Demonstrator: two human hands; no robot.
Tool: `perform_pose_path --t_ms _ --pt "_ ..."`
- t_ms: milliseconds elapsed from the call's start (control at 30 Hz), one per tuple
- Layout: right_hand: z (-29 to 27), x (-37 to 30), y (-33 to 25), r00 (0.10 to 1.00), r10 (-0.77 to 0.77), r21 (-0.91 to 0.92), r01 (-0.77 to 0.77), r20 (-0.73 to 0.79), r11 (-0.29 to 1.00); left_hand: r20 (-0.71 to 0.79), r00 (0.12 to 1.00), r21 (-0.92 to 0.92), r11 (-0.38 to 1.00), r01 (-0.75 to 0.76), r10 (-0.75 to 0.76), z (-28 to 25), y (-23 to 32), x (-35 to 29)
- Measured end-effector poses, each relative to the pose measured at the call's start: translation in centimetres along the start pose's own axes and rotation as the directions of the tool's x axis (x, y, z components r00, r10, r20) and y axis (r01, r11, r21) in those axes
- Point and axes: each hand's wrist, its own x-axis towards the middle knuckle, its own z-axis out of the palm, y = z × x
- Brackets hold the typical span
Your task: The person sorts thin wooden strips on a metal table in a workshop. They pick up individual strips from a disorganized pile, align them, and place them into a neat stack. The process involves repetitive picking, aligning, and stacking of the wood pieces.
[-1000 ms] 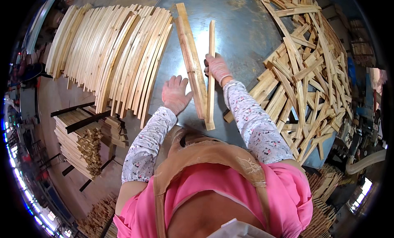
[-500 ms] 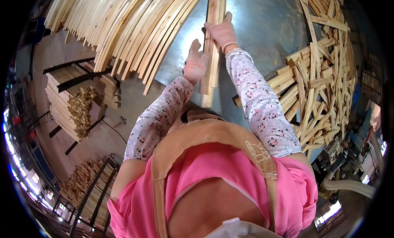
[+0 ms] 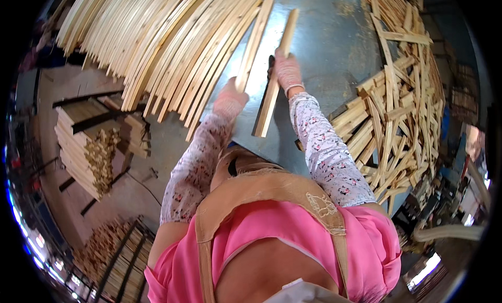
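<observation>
My left hand, in a pale pinkish glove, is closed on the near end of a long wooden strip, beside the row of strips. A shorter wooden strip slants over the grey metal table, with my gloved right hand wrapped round its middle. A small dark thing shows at the right hand's thumb side; I cannot tell what it is. The two strips lie apart, with bare tabletop between them.
On the right of the table is a jumbled heap of wooden offcuts. Stacked timber on a black rack stands at the left, and another racked stack at the lower left. A pale hose runs at the lower right.
The strips that lay together have come apart: my left hand has carried the long one left toward the row. My right hand has moved slightly nearer, holding the shorter strip.
</observation>
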Motion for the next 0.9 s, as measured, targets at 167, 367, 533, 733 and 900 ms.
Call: perform_pose_path --t_ms 167,367,533,733,900 --pt "2.2 -0.6 0.3 0.870 -0.289 -0.475 0.467 0.400 0.746 -0.338 0.835 0.481 0.842 -0.242 0.434 1.8 -5.9 -0.6" --pt "1.1 -4.8 -6.8 0.797 0.061 -0.021 -0.060 0.601 0.998 -0.167 0.893 0.785 0.604 -0.136 0.418 -0.4 -5.7 -3.9" --pt "-17.4 -8.2 4.1 0.982 0.073 -0.139 -0.049 0.174 0.989 -0.169 0.820 0.806 0.556 -0.205 0.546 -0.1 -8.1 -2.5" --pt "-40.1 -18.3 22.5 0.893 0.329 -0.642 -0.450 -0.308 0.620 -0.140 0.774 0.737 0.587 -0.336 0.618 5.3 -1.9 -2.7" --pt "-44.3 -21.1 26.0 0.804 0.565 -0.491 -0.574 -0.185 0.655 0.062 0.727 0.676 0.507 -0.535 0.684 14.4 7.0 -3.9"
